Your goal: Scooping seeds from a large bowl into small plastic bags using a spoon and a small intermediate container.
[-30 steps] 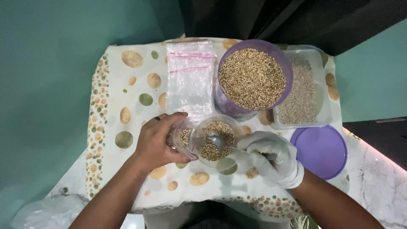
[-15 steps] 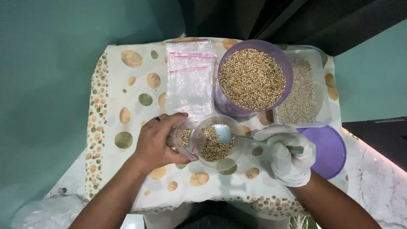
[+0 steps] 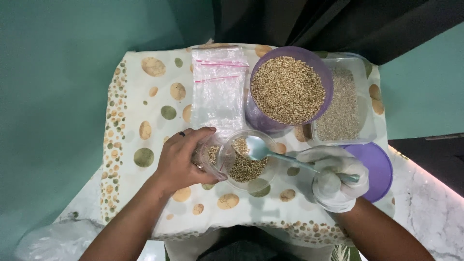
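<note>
Two hands: bare left hand (image 3: 181, 162) clamps light, crushable clear plastic cup (image 3: 244, 159); gloved right hand (image 3: 336, 181) grips metal spoon (image 3: 285, 157) at its handle.

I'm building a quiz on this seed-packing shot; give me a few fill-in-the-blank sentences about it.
1. The right hand wears a white ____.
2. It holds a ____ over the small clear cup.
3. The big round bowl of seeds is ____ in colour.
4. The left hand is ____, with a ring.

Missing words: glove; spoon; purple; bare
</note>
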